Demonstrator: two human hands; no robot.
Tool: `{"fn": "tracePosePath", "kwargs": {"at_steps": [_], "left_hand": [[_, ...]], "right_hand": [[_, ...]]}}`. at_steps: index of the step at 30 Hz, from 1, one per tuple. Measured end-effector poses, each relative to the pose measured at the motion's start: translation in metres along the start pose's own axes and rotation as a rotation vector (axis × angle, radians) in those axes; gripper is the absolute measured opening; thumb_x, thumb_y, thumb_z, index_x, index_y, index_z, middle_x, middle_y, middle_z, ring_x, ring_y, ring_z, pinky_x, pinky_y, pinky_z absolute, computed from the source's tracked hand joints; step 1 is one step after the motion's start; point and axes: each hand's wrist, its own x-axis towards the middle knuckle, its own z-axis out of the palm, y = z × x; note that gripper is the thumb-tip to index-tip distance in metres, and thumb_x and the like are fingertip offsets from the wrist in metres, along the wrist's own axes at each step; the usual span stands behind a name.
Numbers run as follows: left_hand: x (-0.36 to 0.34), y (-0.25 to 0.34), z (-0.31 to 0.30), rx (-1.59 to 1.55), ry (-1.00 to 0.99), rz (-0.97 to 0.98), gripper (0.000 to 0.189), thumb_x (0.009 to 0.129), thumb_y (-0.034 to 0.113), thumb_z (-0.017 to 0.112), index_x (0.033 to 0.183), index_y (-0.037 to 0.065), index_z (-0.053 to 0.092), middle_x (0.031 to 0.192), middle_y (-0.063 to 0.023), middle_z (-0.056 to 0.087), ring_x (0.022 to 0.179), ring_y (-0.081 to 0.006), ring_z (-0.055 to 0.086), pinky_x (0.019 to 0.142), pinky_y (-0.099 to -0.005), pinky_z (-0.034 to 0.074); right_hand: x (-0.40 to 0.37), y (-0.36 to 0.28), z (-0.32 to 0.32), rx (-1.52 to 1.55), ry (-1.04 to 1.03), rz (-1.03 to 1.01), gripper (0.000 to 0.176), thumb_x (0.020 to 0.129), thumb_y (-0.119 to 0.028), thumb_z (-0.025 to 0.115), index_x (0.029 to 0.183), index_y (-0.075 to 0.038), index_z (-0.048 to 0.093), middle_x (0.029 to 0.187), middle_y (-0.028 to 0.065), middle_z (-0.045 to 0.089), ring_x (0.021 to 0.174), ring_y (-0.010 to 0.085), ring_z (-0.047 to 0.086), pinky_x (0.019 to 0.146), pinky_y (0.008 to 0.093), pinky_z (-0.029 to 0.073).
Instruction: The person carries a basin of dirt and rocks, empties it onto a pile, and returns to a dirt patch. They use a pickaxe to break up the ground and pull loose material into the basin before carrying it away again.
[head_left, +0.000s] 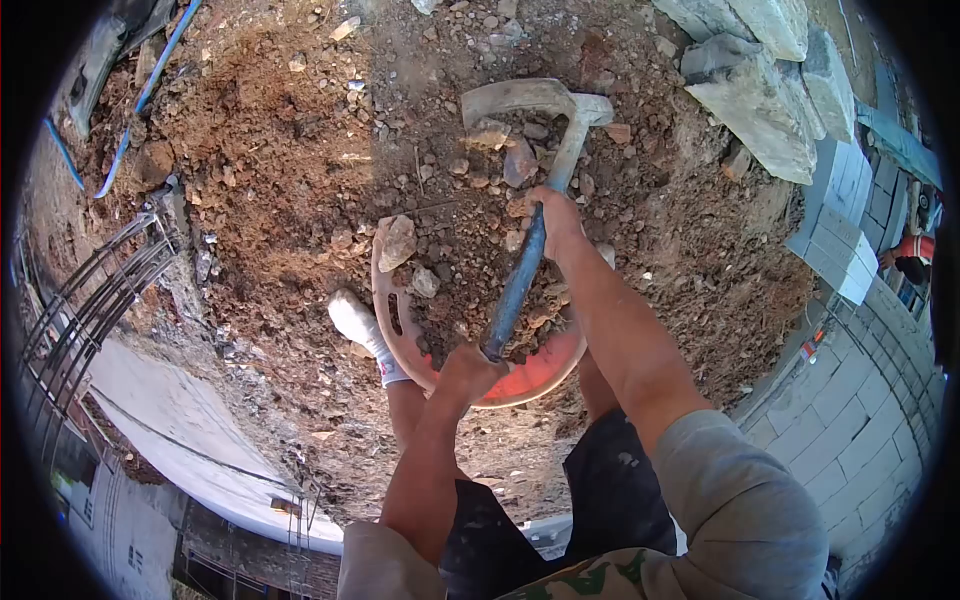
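Note:
A hoe [523, 275] with a blue-wrapped handle slants across the middle of the view, its broad, dirt-coated blade [515, 97] at the far end over the soil. My left hand [468, 374] is wrapped round the butt of the handle, close to my body. Further up, near the metal neck, my right hand [556, 222] grips the same handle. Beneath the handle is a red, dusty pan [545, 372] with a slot in its rim, holding soil and stones. A pale stone [398, 242] rests at the pan's left edge.
Loose brown soil [270, 150] with stones surrounds the pan. Large rock slabs [755, 105] are piled at upper right, beside a block wall [850, 400]. Rebar [100, 290] juts out at left, below a blue hose [150, 90]. Another person [912, 250] is at the far right.

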Motion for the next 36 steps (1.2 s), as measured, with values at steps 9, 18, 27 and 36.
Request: {"fn": "tracePosePath", "kwargs": {"at_steps": [9,18,27,36], "left_hand": [[-0.072,-0.08,0.002,0.053,0.094,-0.043,0.05,0.07,0.039,0.074,0.095,-0.003,0.065,0.089,-0.0241,0.067,0.088,-0.0346,0.066,0.079,-0.0396,0.051],[-0.153,-0.163,0.024,-0.015,-0.194,-0.177,0.05,0.067,0.04,0.074,0.093,-0.002,0.066,0.081,-0.0223,0.067,0.078,-0.0321,0.067,0.073,-0.0396,0.051],[-0.214,-0.264,0.015,0.127,-0.316,-0.129,0.04,0.07,0.04,0.073,0.097,0.011,0.068,0.081,-0.0135,0.069,0.077,-0.0283,0.066,0.073,-0.038,0.051],[-0.088,-0.17,-0.017,0.053,0.249,0.162,0.043,0.067,0.041,0.073,0.097,0.011,0.068,0.081,-0.017,0.067,0.078,-0.0328,0.066,0.074,-0.0397,0.051]], "right_hand": [[-0.053,0.089,-0.003,0.182,-0.069,0.167,0.017,0.08,-0.017,0.063,0.088,-0.005,0.054,0.07,0.0067,0.051,0.051,0.0219,0.053,0.046,0.0394,0.048],[-0.154,0.181,-0.016,0.11,0.006,0.302,0.013,0.081,-0.018,0.062,0.084,-0.008,0.054,0.066,0.0051,0.05,0.053,0.0216,0.054,0.051,0.0412,0.049],[-0.254,0.262,-0.039,0.291,0.003,0.502,0.011,0.082,-0.012,0.062,0.086,-0.005,0.054,0.069,0.0072,0.052,0.06,0.0266,0.059,0.065,0.0472,0.054],[-0.157,0.091,0.06,0.223,-0.255,0.024,0.013,0.078,-0.013,0.066,0.08,-0.005,0.057,0.07,0.0061,0.053,0.059,0.021,0.056,0.06,0.0387,0.049]]}}
